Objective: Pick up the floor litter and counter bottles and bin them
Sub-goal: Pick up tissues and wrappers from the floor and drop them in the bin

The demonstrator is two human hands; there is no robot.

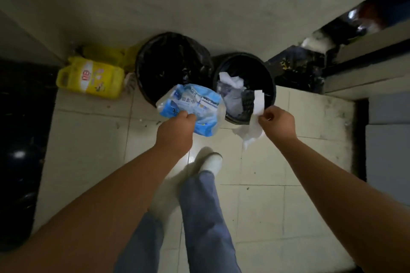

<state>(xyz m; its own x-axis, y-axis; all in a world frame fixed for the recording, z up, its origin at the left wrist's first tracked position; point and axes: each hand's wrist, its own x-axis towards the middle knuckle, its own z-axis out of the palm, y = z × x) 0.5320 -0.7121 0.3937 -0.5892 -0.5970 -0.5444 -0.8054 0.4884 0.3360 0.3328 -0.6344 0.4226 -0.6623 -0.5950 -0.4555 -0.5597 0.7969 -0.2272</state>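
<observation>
Litter in both hands, held over the bins: blue-and-white wrapper (pixel 190 106) pinched in the left hand (pixel 177 131) at the near rim of the empty bin (pixel 173 66); white paper (pixel 257 115) gripped in the right hand (pixel 278 123) at the rim of the part-filled bin (pixel 246 86). Risk: both pieces hang partly outside the rims, so could drop back onto the tiled floor (pixel 266 201) if let go here. Dim and blurred; wrapper print unreadable, fingertips hidden, no counter bottles clearly seen. Yellow jug (pixel 91 77) lying by the wall.
</observation>
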